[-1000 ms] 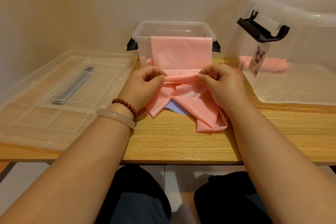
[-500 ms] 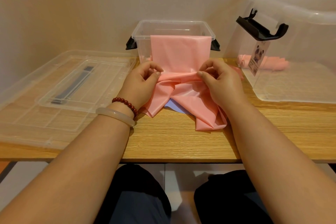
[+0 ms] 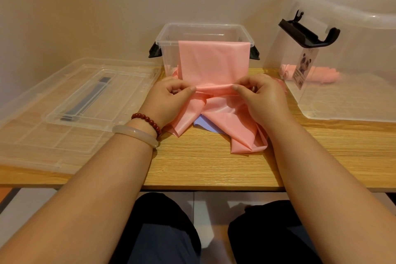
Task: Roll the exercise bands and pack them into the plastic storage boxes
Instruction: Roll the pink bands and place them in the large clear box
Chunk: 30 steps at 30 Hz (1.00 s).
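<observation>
A pink exercise band (image 3: 214, 62) hangs over the front rim of the small clear storage box (image 3: 169, 36) and runs down onto the table. My left hand (image 3: 171, 98) and my right hand (image 3: 261, 96) each pinch a rolled fold of that band just in front of the box, thumbs facing each other. Loose pink band (image 3: 242, 130) lies crumpled under my hands, with a corner of a pale blue band (image 3: 205, 124) showing beneath. Rolled pink bands (image 3: 321, 75) lie inside the large clear box (image 3: 353, 60) on its side at right.
Two clear lids (image 3: 70, 100) lie stacked flat on the left of the wooden table (image 3: 203, 163). The large box carries a black latch handle (image 3: 308, 34) and a panda label. The wall stands close behind the boxes.
My fingers have shifted slightly along the fold of the pink band, drawing it a little tighter. The band and boxes have stayed in place.
</observation>
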### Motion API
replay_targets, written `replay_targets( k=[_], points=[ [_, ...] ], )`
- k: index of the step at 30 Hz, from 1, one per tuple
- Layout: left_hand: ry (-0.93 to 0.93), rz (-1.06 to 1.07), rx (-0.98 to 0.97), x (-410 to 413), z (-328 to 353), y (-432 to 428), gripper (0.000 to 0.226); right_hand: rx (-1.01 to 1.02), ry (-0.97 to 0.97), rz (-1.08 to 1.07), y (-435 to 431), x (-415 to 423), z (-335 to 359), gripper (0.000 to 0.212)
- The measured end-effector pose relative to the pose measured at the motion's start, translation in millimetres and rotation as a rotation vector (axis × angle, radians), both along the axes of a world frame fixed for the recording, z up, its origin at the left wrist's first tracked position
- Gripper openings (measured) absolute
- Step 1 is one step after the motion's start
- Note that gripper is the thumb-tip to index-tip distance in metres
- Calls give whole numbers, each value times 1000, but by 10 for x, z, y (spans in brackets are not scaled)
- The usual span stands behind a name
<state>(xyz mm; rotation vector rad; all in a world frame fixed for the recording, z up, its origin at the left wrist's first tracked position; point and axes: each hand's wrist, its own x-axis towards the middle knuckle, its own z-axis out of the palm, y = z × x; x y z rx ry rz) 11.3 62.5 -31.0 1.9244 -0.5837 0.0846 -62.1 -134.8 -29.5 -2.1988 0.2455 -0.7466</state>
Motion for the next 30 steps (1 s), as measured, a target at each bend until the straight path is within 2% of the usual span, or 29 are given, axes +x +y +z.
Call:
replay_targets(
  k=[4,14,17,24,30],
  points=[
    [40,-5,-37,0,-5,-6,19,-31,7,-8,0,15,-10,10],
    [24,55,-74,-21,-2,-6,11,41,-35,-4,-1,-12,8,6],
    [26,22,-63,-17,1,6,8,77,-16,22,-17,-25,-6,11],
    [-20,72,-71,13,-7,-4,13,-28,-33,-18,-53,7,-4,9],
    [-5,59,-85,5,-23,-9,12,91,-52,-8,-10,-14,-2,5]
  ],
)
